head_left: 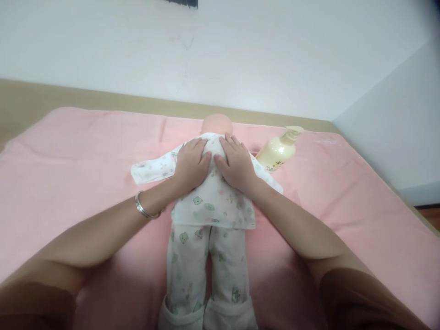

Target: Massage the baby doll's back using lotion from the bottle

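A baby doll (217, 124) lies face down, its bald head pointing away from me. It wears a white printed shirt (215, 204) and matching trousers (187, 266) with rolled cuffs. Flat on the upper left of its back rests my left hand (192, 162), fingers stretched out, a silver bangle (142, 206) on the wrist. My right hand (238, 165) lies flat across from it on the upper right of the back. Both thumbs point inward with a narrow gap between them. The doll's sleeves spread out to either side, and its face is hidden.
Under the doll is a pink sheet (85, 183) over a wooden-coloured surface (103, 98). A pale yellow pump bottle (277, 150) lies tilted to the right of the doll, by its sleeve. A white wall (137, 50) rises behind, meeting another wall at right.
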{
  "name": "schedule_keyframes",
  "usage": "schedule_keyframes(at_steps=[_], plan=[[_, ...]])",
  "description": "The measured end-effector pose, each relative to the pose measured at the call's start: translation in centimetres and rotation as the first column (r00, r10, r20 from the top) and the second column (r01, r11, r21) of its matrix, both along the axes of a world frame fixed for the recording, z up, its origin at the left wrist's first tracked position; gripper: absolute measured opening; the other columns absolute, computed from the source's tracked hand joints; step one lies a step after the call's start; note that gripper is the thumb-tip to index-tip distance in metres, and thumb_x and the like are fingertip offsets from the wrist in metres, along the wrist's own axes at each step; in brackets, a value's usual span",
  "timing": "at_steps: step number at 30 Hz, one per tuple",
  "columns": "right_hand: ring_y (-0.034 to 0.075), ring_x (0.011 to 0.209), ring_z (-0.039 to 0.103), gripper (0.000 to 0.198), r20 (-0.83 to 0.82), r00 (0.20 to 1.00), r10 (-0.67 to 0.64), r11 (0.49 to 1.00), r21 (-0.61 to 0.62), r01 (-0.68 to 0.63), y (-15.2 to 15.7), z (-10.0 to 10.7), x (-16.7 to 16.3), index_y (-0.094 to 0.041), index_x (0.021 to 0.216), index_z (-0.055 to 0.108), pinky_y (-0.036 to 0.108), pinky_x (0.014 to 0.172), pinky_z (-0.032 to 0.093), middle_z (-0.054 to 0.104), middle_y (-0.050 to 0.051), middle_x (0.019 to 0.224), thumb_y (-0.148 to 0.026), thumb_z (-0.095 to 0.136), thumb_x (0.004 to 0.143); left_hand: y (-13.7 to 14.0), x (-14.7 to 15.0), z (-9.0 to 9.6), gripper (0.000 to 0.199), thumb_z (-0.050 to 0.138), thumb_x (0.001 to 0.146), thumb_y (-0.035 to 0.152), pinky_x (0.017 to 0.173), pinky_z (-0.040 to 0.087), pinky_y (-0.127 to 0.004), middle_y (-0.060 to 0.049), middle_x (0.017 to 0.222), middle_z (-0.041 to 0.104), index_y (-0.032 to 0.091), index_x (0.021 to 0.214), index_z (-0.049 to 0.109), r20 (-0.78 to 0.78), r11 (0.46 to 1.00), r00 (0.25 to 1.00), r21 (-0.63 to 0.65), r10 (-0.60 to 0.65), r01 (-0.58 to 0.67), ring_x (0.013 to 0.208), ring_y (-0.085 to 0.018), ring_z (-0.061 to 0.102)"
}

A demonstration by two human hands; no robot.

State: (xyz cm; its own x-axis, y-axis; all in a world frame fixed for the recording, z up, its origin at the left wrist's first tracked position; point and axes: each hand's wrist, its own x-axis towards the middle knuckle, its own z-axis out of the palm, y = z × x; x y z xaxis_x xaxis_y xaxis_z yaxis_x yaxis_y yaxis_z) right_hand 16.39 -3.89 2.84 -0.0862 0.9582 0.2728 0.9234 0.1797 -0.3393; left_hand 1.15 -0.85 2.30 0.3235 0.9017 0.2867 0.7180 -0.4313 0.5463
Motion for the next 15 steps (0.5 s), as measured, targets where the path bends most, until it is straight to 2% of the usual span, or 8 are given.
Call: schedule_keyframes(at_steps=[4, 7, 12, 15], plan=[[0.034, 0.154, 0.013, 0.065, 0.007, 1.000, -0.014, 0.999, -0.047, 0.015, 0.6, 0.2, 0.4, -0.005, 0.154, 0.034, 0.058, 0.125, 0.020, 0.020, 0.018, 0.164, -0.039, 0.036, 0.099, -2.4, 0.4, 0.5, 0.056, 0.029, 0.097, 0.031, 0.126, 0.024, -0.056, -0.017, 0.155, 0.041, 0.006, 0.145, 0.045, -0.037, 0.999, 0.999, 0.015, -0.030, 0.030, 0.148, -0.033, 0.034], [0.035, 0.154, 0.013, 0.065, 0.018, 0.999, -0.029, 0.997, -0.065, 0.030, 0.7, 0.5, 0.4, -0.003, 0.155, 0.031, 0.057, 0.125, 0.020, 0.020, 0.019, 0.163, -0.038, 0.033, 0.100, -3.5, 0.5, 0.7, 0.057, 0.031, 0.097, 0.031, 0.129, 0.018, -0.056, -0.015, 0.160, 0.036, 0.007, 0.147, 0.042, -0.027, 0.998, 0.998, -0.002, -0.057, 0.057, 0.152, -0.032, 0.027], [0.038, 0.149, 0.028, 0.060, 0.136, 0.991, -0.006, 0.999, -0.050, 0.013, -2.3, 1.2, -1.3, -0.001, 0.153, 0.034, 0.060, 0.122, 0.026, 0.031, 0.021, 0.159, -0.032, 0.026, 0.103, -1.7, 0.1, 0.2, 0.055, 0.031, 0.094, 0.029, 0.128, 0.025, -0.052, -0.012, 0.156, 0.043, 0.011, 0.143, 0.048, 0.076, 0.998, 0.996, -0.030, -0.053, 0.055, 0.147, -0.028, 0.036], [0.041, 0.150, 0.024, 0.059, 0.220, 0.972, 0.086, 0.996, 0.011, -0.091, -5.1, 1.3, -2.8, -0.003, 0.153, 0.036, 0.062, 0.122, 0.026, 0.031, 0.019, 0.160, -0.031, 0.028, 0.102, 0.2, -0.2, -0.3, 0.055, 0.029, 0.093, 0.029, 0.124, 0.033, -0.048, -0.012, 0.148, 0.052, 0.010, 0.138, 0.053, 0.118, 0.999, 0.993, -0.044, -0.010, 0.015, 0.139, -0.026, 0.046]])
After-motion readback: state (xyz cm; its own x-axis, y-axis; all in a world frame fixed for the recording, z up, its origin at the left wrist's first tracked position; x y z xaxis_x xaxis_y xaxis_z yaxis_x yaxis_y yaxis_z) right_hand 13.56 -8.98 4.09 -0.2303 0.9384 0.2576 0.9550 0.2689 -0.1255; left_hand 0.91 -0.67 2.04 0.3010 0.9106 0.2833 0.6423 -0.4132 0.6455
